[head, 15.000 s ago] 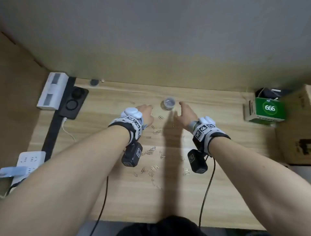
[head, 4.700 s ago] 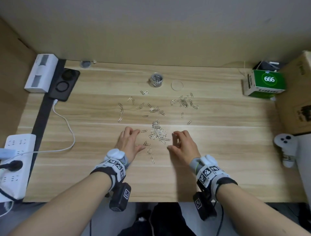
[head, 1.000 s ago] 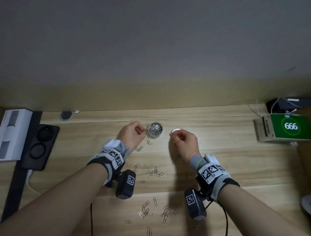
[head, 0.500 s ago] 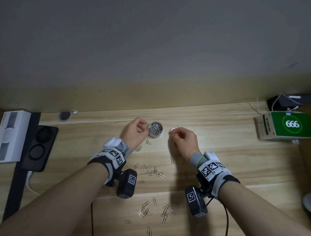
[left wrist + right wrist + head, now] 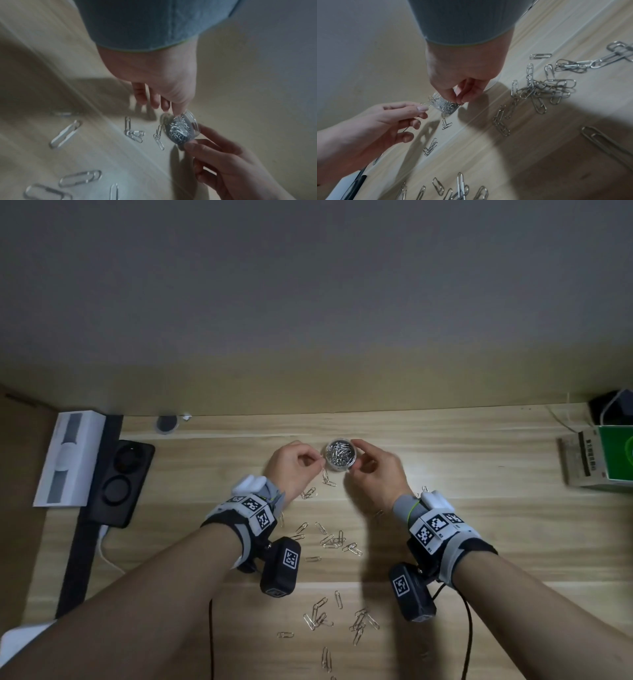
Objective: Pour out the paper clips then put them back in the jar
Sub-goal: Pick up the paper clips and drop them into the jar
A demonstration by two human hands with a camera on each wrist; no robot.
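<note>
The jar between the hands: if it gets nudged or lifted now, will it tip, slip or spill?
The jar looks small, clear and smooth-walled, so it is probably light and could slip. It is open-topped and holds many clips, so a tilt would likely spill them. The right hand pinches its rim while the left hand sits beside it, which should steady it.

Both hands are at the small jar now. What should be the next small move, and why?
Probably drop what the fingers pinch into the jar, then reach back for the loose paper clips. The left hand and right hand flank its open mouth, and many clips lie on the desk.
</note>
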